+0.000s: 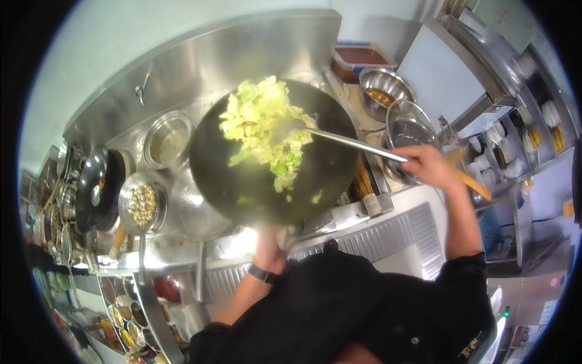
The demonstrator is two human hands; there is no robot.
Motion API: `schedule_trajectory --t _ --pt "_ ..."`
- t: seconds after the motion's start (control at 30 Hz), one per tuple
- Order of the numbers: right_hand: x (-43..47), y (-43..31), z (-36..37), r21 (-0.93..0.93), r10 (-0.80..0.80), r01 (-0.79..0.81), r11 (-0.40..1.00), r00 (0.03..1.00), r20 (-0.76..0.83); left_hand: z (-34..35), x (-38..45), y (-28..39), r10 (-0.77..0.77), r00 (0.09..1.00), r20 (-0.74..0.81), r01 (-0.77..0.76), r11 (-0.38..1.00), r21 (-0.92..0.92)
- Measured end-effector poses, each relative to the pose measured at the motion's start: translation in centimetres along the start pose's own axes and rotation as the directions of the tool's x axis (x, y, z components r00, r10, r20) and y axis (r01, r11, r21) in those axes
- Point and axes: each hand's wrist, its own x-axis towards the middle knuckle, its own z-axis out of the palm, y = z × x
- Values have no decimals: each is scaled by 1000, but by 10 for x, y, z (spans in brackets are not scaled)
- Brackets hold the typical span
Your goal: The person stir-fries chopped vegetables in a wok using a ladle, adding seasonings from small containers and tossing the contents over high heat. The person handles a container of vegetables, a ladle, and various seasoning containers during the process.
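My right hand grips the metal handle of a wok ladle, whose bowl sits blurred among chopped cabbage. The pale green and yellow leaves lie heaped toward the far side of a large dark wok, and some look airborne. A few loose bits rest near the wok's close side. My left hand, with a dark band on its wrist, is closed at the wok's near edge. It seems to hold the handle, which steam and the hand mostly hide.
Left of the wok are a metal pot of liquid, a perforated skimmer with small pale pieces and a second dark wok. On the right stand a bamboo wok brush, steel bowls and a lidded plastic tub.
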Motion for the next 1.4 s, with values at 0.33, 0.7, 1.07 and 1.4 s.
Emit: schedule_trajectory --t 0.33,0.7,1.07,1.4 --pt "55 9 67 -37 -231 228 973 969 -87 -4 45 -19 97 995 -24 -96 995 33" --pt "81 22 68 -59 -188 184 981 980 -60 7 136 -15 47 998 -41 -37 973 229" --pt "-7 -57 55 946 -337 3 323 935 112 19 107 30 188 982 -33 -178 965 190" --pt "89 -43 158 888 -12 -358 289 926 377 -76 77 -12 158 974 162 -149 987 -64"
